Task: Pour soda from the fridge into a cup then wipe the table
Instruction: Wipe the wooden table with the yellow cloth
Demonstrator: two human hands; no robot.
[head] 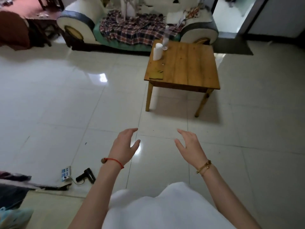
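Note:
A small wooden table (189,66) stands ahead of me on the tiled floor. At its far left corner stand a white paper roll (157,51), a clear plastic bottle (166,37) and a small clear cup (164,47). My left hand (124,147) and my right hand (189,145) are held out over the floor, well short of the table. Both are empty with fingers spread. No fridge can be made out for certain.
A sofa (137,28) with a plaid cloth stands behind the table. A doorway (231,15) opens at the top right. A hair dryer (86,177) and a power strip (66,175) lie on the floor at the lower left.

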